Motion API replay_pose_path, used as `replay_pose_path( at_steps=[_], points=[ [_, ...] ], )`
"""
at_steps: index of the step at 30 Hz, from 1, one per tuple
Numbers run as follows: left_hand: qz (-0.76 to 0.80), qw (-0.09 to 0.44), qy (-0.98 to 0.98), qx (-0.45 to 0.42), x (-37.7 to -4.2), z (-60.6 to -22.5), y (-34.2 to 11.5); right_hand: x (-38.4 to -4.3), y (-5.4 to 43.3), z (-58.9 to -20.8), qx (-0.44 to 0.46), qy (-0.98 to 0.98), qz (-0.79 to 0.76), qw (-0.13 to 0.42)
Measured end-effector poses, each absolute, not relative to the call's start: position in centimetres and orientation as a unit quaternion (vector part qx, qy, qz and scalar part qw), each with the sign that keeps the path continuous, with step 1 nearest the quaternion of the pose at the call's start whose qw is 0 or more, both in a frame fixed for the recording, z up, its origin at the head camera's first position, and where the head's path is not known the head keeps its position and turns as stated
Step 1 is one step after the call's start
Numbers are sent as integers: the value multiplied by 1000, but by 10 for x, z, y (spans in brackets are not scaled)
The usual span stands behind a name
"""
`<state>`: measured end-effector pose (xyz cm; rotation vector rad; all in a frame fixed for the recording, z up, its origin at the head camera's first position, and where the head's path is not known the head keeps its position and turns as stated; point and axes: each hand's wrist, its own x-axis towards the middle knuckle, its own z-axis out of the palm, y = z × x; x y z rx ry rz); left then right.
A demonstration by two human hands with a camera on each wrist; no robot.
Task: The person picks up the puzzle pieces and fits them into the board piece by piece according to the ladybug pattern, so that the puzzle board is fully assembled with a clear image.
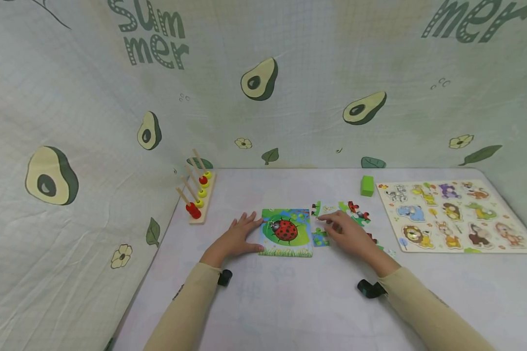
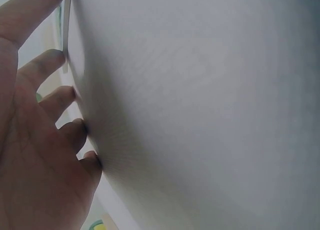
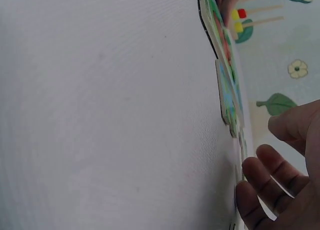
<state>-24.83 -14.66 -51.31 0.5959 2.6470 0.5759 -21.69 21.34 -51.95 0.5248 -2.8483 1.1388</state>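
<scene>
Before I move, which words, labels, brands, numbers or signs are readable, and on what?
"sum mer": backdrop cloth, upper left.
"mer": same cloth, upper right, cut off above.
Too small or faint: marks on tabletop, left sleeve, right sleeve.
Ladybug puzzle: none readable.

Avocado-print backdrop (image 1: 307, 73), apparently cloth, behind a pale table (image 1: 290, 307).

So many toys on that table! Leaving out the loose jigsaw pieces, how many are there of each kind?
Square ladybug picture board: 1
White board of animal pictures: 1
Wooden peg rack with red and yellow beads: 1
Green rectangular block: 1
Total: 4
</scene>
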Motion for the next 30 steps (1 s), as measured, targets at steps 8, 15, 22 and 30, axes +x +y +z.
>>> replay_pose_path(
  at_steps=[8,15,22,30],
  points=[
    [203,181,938,213,-249,-514,-148,-211,219,-517,160,-918,361,14],
    [206,181,938,213,-249,-515,-148,-211,221,-520,164,-918,360,15],
    [205,181,938,212,-249,-515,-148,-211,221,-523,173,-915,364,8],
    [211,177,935,221,-247,-511,-148,-210,220,-524,218,-911,349,-8]
  ],
)
